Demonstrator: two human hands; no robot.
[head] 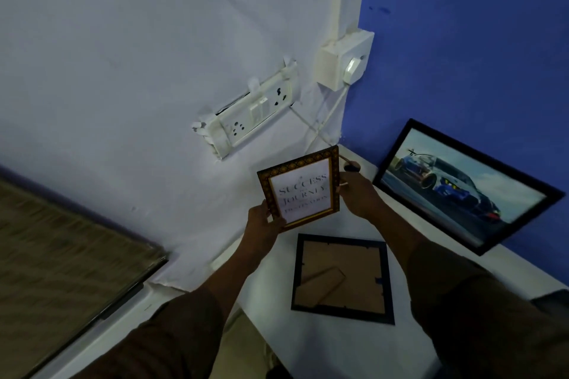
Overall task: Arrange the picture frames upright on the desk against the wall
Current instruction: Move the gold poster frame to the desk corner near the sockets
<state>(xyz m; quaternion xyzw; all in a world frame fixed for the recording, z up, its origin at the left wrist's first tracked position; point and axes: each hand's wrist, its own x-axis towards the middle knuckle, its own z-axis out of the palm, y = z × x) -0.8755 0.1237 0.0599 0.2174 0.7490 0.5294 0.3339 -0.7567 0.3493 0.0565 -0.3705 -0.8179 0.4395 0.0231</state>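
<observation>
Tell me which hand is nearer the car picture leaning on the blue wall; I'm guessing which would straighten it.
Right. The right hand, gripping the gold frame, sits just beside the car picture; the left hand is beyond the frame's far side.

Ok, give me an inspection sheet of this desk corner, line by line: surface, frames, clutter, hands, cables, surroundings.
Surface: white desk in a corner, mostly bare.
Job's things: gold patterned frame with a printed quote, held up off the desk; car picture frame leaning against the blue wall; dark blue frame lying face down, its back stand showing.
Clutter: a small dark object behind the right hand, too hidden to identify.
Grippers: left hand grips the gold frame's lower left corner; right hand holds its right edge.
Cables: white cords run down from the switch box.
Surroundings: white wall with a socket panel; woven panel at left.
</observation>
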